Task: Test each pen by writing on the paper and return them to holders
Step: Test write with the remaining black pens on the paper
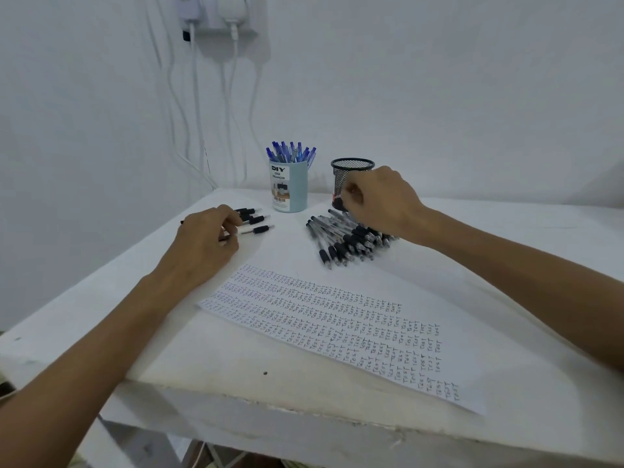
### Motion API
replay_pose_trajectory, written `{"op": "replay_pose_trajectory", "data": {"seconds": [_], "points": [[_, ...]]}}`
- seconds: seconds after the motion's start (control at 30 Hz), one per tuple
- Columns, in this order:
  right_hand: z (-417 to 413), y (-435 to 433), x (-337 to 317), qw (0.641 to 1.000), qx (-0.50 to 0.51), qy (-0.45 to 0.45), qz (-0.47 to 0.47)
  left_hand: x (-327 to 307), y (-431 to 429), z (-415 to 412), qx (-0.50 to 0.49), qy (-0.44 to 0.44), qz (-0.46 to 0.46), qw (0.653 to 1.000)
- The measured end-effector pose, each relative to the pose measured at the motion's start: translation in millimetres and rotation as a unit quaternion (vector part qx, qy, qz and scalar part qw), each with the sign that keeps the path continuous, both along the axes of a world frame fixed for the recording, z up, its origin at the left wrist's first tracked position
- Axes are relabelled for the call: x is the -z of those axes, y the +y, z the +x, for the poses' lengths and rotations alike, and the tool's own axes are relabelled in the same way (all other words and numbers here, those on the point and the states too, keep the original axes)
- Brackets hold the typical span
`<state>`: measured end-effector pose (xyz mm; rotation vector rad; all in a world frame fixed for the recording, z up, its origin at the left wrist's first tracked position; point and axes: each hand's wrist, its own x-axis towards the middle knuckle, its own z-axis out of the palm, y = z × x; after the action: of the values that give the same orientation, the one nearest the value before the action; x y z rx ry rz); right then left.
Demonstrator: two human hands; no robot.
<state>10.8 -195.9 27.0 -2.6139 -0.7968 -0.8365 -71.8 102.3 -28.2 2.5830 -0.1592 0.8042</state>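
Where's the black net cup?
In the head view, the black mesh holder stands at the back of the table, just right of the blue holder, partly behind the right hand.

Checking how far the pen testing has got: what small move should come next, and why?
Probably the right hand lifts one pen from the black pen pile toward the paper: it hovers curled over that pile, and the mesh holder looks empty.

Mesh holder [352, 167] base behind right hand [383, 199]
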Motion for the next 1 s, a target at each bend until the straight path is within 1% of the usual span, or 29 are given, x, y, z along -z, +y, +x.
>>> {"op": "replay_pose_trajectory", "data": {"seconds": [0.07,0.13,0.27,0.37,0.47,0.57,0.67,0.77,0.87,0.93,1.0], "points": [[-8,7,2,0.997,-0.078,-0.023,-0.011,-7,-10,-5,0.014,-0.022,-0.031,0.999],[-16,15,6,0.991,-0.129,-0.026,-0.040,-15,-22,-10,0.035,-0.038,-0.059,0.997],[-27,32,18,0.981,-0.173,-0.035,-0.083,-28,-51,-25,0.090,-0.084,-0.098,0.988],[-29,40,25,0.974,-0.205,-0.050,-0.085,-33,-70,-34,0.123,-0.106,-0.128,0.978],[-32,43,25,0.971,-0.227,-0.054,-0.060,-35,-83,-37,0.140,-0.126,-0.145,0.971],[-39,37,19,0.970,-0.242,-0.010,-0.030,-34,-89,-36,0.147,-0.140,-0.169,0.965],[-47,30,15,0.977,-0.213,0.019,0.008,-31,-95,-39,0.148,-0.134,-0.209,0.957],[-48,24,13,0.983,-0.167,0.052,0.055,-25,-100,-44,0.156,-0.110,-0.227,0.955],[-51,14,12,0.976,-0.170,0.091,0.102,-17,-102,-46,0.174,-0.077,-0.212,0.959],[-55,5,10,0.963,-0.184,0.131,0.145,-16,-106,-48,0.179,-0.046,-0.196,0.963],[-58,-4,8,0.941,-0.196,0.194,0.197,-17,-110,-51,0.180,-0.002,-0.165,0.970]]}}
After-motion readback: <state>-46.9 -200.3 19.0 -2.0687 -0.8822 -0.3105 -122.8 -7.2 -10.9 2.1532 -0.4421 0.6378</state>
